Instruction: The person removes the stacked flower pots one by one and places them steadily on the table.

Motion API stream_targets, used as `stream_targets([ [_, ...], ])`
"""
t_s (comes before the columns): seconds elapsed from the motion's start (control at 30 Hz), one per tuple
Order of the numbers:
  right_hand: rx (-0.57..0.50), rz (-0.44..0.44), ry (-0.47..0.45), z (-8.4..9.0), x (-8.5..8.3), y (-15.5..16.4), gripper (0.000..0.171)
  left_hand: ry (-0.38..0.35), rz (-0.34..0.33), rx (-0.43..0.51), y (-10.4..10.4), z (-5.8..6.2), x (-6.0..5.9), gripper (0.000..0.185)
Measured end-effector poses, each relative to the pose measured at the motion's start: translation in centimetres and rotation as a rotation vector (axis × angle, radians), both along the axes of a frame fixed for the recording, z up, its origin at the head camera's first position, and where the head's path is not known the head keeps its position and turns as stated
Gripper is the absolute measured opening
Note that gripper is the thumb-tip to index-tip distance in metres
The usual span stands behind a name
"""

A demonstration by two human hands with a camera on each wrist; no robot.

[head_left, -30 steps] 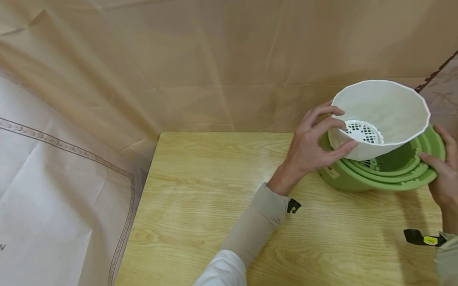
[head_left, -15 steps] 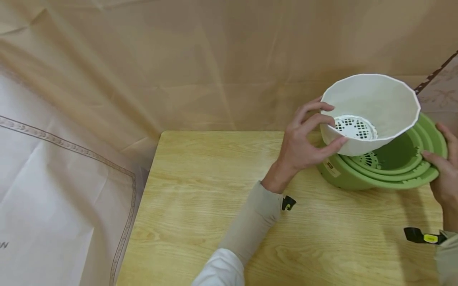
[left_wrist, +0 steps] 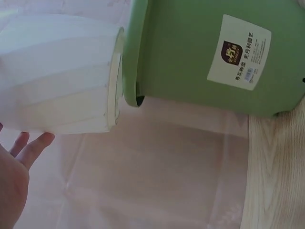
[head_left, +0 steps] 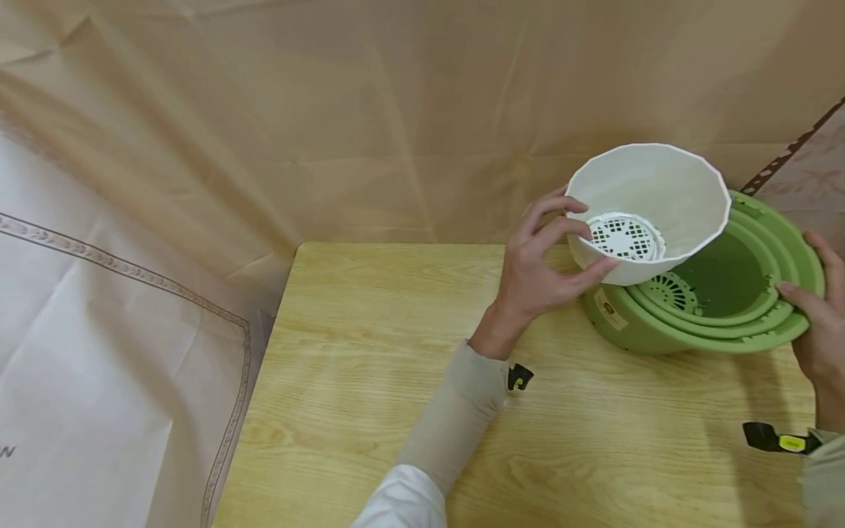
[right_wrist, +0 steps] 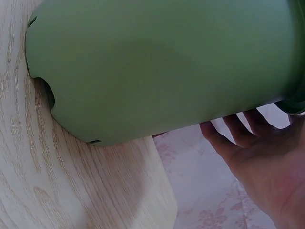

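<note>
Fingers of the left hand [head_left: 538,271] are gripping the white pot [head_left: 650,209], drawing it leftward off the nested green pots [head_left: 713,312], seemingly freeing it, while the right hand [head_left: 815,323] is clasping their rim.

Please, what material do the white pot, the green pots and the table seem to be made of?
White pot: probably moulded plastic, matt, with faceted walls and a perforated grid base. Green pots: also likely plastic, smooth and slightly satin, with thin nested rims and a paper label. Table: light wood grain, perhaps laminate; the pictures cannot settle it.

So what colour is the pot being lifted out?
White; the pot shows best in the head view, above the green ones.
</note>
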State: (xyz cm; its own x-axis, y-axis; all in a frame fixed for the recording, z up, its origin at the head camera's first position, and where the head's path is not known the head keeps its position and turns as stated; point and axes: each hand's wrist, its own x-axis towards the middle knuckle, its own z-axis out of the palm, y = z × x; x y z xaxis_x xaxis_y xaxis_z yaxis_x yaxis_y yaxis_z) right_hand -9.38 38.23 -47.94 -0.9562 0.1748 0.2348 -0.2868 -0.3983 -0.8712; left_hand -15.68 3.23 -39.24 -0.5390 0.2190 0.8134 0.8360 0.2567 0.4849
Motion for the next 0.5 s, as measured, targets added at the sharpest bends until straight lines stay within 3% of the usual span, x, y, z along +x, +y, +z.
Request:
stream_targets([
  [0.17,0.055,-0.001,0.006,0.1,0.1,0.0,0.064,0.004,0.024,0.044,-0.8,-0.5,0.0,0.035],
  [0.5,0.052,-0.014,0.015,0.0,0.2,0.1,0.061,0.026,0.075,0.086,-2.4,-0.9,-0.2,0.033],
])
